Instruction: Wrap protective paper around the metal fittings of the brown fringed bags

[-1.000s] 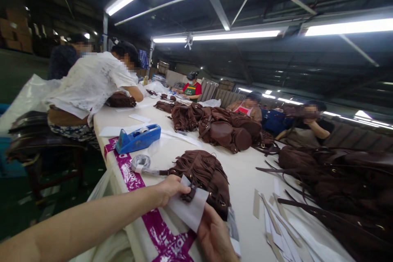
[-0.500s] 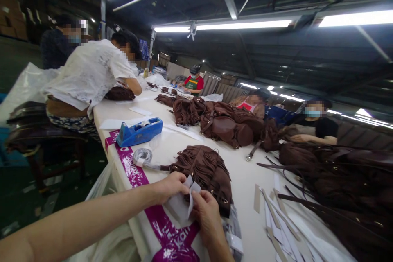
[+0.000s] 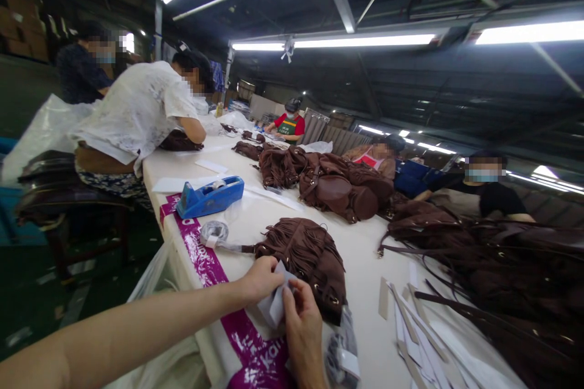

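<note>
Between both hands is a thin sheet of pale grey paper (image 3: 272, 305), bent and creased. My left hand (image 3: 261, 281) pinches its upper edge with closed fingers. The fingers of my right hand (image 3: 303, 322) are closed on the paper's right side. Just beyond the hands, a dark brown fringed bag (image 3: 303, 255) with small metal rings lies on the table. A strap wrapped in clear film runs from its left side to a wrapped coil (image 3: 214, 233). Another wrapped bundle (image 3: 344, 349) rests by the bag's lower right.
A blue tape dispenser (image 3: 210, 197) stands toward the left table edge, beside purple printed tape (image 3: 201, 255). Brown bags are heaped mid-table (image 3: 328, 179) and at right (image 3: 502, 261). Card strips (image 3: 410, 328) lie at front right. Several people work around the table (image 3: 365, 243).
The paper's upper part, previously two upright flaps, is now folded closer together between my hands. My right hand has turned slightly. At right, a co-worker has shifted and a brown bag there has moved.
</note>
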A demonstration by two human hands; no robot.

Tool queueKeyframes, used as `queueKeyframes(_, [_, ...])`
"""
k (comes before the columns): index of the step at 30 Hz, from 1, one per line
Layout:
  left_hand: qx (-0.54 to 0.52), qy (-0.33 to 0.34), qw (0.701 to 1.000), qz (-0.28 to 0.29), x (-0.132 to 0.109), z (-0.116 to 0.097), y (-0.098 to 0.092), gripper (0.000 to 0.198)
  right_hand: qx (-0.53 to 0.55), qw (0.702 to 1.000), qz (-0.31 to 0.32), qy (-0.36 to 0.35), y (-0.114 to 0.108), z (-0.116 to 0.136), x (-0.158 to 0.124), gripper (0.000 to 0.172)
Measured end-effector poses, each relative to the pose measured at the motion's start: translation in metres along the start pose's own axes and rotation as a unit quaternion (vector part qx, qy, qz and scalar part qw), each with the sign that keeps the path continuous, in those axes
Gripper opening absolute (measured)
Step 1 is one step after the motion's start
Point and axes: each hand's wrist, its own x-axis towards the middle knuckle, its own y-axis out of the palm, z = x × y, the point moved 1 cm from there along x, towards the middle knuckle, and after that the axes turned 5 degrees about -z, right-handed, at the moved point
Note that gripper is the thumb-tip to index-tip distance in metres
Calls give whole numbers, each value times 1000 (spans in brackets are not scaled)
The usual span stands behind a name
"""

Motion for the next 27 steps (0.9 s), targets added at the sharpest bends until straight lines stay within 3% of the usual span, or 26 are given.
queueKeyframes(5, [8, 28, 1000, 2, -4, -2, -3, 11, -43, 999, -9, -22, 0, 1, 2, 32])
queueKeyframes(9, [-29, -38, 994, 93, -5, -7, -10, 7, -52, 999, 1, -16, 1, 0, 5, 30])
queueKeyframes(13, [-112, -113, 969, 187, -7, -9, -21, 20, 6, 1000, 23, 9, 0, 0, 7, 33])
queueKeyframes(16, [-203, -153, 948, 190, -5, -3, -20, 34, 23, 999, 25, 13, -1, 2, 8, 33])
queueKeyframes(19, [-222, -170, 938, 202, -2, 1, -14, 41, 15, 1000, 24, 8, -4, 4, 8, 34])
queueKeyframes(24, [-174, -187, 944, 208, -3, -3, -7, 31, 5, 1000, 23, 8, -6, 2, 7, 38])
queueKeyframes(27, [-142, -179, 957, 179, -5, -5, -5, 22, 10, 999, 9, 32, -6, 1, 4, 57])
